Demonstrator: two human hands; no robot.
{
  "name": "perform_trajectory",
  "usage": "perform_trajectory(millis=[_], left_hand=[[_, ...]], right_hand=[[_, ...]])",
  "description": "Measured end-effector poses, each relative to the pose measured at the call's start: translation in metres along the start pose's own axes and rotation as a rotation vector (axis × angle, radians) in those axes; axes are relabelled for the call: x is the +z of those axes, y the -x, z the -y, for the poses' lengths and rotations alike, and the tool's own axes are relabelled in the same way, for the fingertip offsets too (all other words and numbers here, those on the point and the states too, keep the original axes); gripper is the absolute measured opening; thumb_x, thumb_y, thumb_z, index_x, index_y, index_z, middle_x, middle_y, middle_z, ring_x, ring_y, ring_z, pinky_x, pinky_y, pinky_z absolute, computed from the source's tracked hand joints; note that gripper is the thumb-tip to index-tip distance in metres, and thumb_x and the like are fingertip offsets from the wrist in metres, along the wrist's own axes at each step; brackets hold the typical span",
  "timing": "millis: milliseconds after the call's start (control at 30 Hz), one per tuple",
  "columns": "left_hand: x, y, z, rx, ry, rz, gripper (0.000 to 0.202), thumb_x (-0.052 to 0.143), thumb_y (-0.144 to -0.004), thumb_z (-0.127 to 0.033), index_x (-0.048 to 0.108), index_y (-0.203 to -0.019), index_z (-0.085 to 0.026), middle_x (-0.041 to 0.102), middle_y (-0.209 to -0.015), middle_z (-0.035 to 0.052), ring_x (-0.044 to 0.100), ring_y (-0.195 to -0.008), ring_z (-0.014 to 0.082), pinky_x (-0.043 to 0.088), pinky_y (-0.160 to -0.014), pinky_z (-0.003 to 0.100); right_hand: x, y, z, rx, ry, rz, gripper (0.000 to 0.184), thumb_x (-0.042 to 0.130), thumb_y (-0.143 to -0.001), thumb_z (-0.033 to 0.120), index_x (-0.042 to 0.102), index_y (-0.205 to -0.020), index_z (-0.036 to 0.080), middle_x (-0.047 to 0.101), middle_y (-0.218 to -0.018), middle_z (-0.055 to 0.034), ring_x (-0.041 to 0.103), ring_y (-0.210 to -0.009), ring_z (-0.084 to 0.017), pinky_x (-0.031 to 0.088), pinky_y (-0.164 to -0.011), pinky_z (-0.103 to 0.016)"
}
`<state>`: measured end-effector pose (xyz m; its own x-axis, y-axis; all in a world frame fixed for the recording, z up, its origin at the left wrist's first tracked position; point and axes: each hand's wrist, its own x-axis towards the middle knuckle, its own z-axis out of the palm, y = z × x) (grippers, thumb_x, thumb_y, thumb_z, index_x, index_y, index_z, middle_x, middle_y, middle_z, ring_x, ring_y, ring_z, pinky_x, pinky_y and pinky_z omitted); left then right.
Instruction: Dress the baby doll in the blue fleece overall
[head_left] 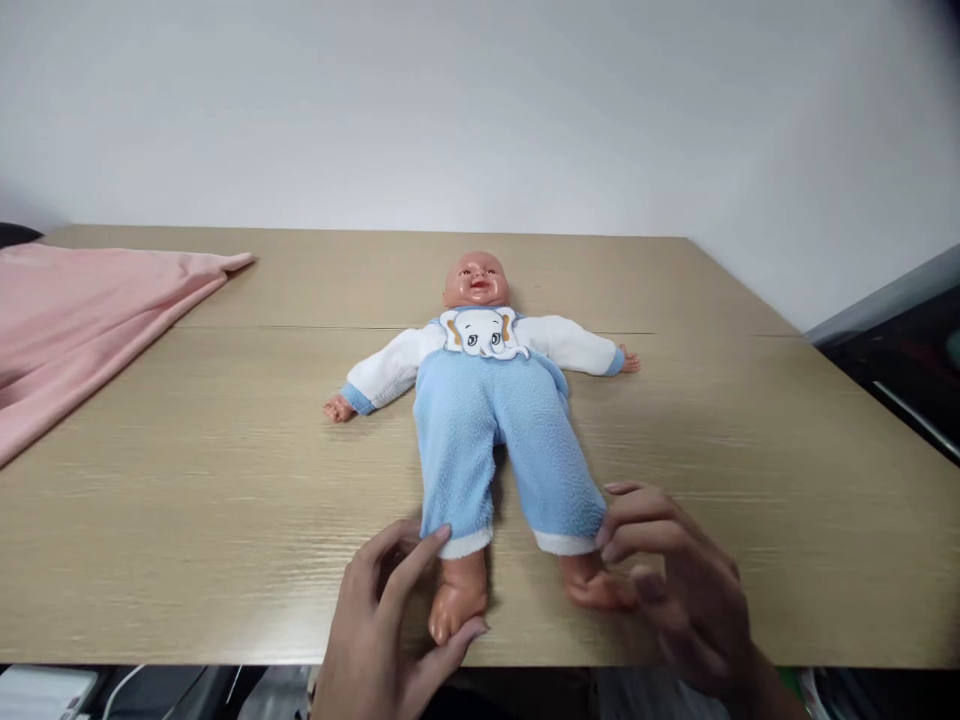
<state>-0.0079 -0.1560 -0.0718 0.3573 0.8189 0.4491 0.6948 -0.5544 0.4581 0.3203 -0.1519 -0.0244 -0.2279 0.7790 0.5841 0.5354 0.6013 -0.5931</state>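
A baby doll [487, 400] lies on its back on the wooden table [225, 480], head away from me, arms spread. It wears a white top with an elephant patch and light blue fleece trousers [502, 440]. My left hand [390, 630] curls round the doll's foot on the left, forefinger touching the white trouser cuff and thumb under the toes. My right hand [675, 580] is bent over the other foot, its fingertips resting at the hem of that trouser leg; this hand is slightly blurred.
A pink cloth [82, 320] lies spread over the table's far left part. A plain white wall stands behind the table. A dark surface [900, 350] borders the table on the right. Cables and a white object [45, 690] show below the front edge.
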Motion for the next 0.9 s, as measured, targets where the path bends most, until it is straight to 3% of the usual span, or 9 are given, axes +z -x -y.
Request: perform_trajectory(millis=[133, 300, 467, 567, 667, 733, 900], left_hand=[[-0.007, -0.007, 0.003, 0.037, -0.007, -0.022, 0.058, 0.069, -0.110, -0.051, 0.056, -0.158, -0.022, 0.065, -0.135, 0.0156, 0.075, -0.120, 0.0278, 0.070, -0.097, 0.039], [-0.021, -0.020, 0.008, 0.022, 0.027, 0.045, 0.093, 0.084, -0.094, -0.065, 0.044, -0.166, -0.022, 0.070, -0.137, 0.0187, 0.075, -0.120, 0.0356, 0.071, -0.095, 0.048], [-0.038, -0.025, 0.008, -0.041, 0.118, 0.146, 0.110, 0.096, -0.080, -0.068, 0.042, -0.168, -0.030, 0.064, -0.148, 0.0208, 0.071, -0.133, 0.0428, 0.069, -0.103, 0.058], [-0.042, -0.027, 0.010, -0.076, 0.207, 0.165, 0.090, 0.079, -0.096, -0.072, 0.044, -0.168, -0.032, 0.058, -0.157, 0.0221, 0.065, -0.144, 0.0439, 0.066, -0.110, 0.060], [-0.041, -0.045, 0.011, -0.116, 0.178, 0.060, 0.056, 0.065, -0.111, -0.046, 0.048, -0.162, -0.032, 0.059, -0.156, 0.0177, 0.063, -0.145, 0.0390, 0.062, -0.113, 0.059], [-0.038, -0.070, 0.007, -0.086, 0.096, -0.008, 0.051, 0.069, -0.109, -0.034, 0.051, -0.157, -0.032, 0.061, -0.153, 0.0143, 0.062, -0.144, 0.0364, 0.058, -0.116, 0.057], [-0.018, -0.169, -0.016, 0.100, -0.017, 0.008, 0.036, 0.068, -0.111, -0.040, 0.059, -0.143, -0.025, 0.065, -0.148, 0.0135, 0.058, -0.140, 0.0357, 0.049, -0.121, 0.057]], right_hand=[[-0.025, -0.015, -0.021, 0.292, 0.128, -0.114, 0.013, 0.061, -0.111, 0.033, 0.068, -0.121, 0.031, 0.075, -0.115, -0.0060, 0.074, -0.114, -0.029, 0.059, -0.097, -0.045], [-0.051, -0.055, -0.088, 0.486, 0.314, -0.116, 0.031, 0.067, -0.105, 0.056, 0.066, -0.124, 0.031, 0.076, -0.131, -0.0103, 0.076, -0.112, -0.036, 0.060, -0.101, -0.056], [-0.056, -0.092, -0.164, 0.260, 0.512, -0.018, 0.068, 0.072, -0.098, 0.064, 0.060, -0.150, 0.022, 0.071, -0.146, -0.0212, 0.066, -0.135, -0.045, 0.051, -0.118, -0.066], [-0.052, -0.104, -0.190, 0.170, 0.476, 0.109, 0.082, 0.072, -0.099, 0.067, 0.052, -0.163, 0.020, 0.064, -0.160, -0.0230, 0.062, -0.145, -0.044, 0.046, -0.124, -0.065], [-0.047, -0.108, -0.197, 0.148, 0.402, 0.152, 0.067, 0.070, -0.103, 0.061, 0.061, -0.156, 0.022, 0.071, -0.154, -0.0196, 0.067, -0.140, -0.041, 0.050, -0.120, -0.062], [-0.047, -0.107, -0.193, 0.141, 0.381, 0.114, 0.058, 0.074, -0.101, 0.059, 0.068, -0.146, 0.023, 0.078, -0.145, -0.0172, 0.072, -0.132, -0.040, 0.055, -0.113, -0.058], [-0.053, -0.104, -0.164, 0.077, 0.536, -0.031, 0.045, 0.079, -0.099, 0.055, 0.077, -0.134, 0.025, 0.085, -0.126, -0.0127, 0.076, -0.114, -0.038, 0.055, -0.105, -0.056]])
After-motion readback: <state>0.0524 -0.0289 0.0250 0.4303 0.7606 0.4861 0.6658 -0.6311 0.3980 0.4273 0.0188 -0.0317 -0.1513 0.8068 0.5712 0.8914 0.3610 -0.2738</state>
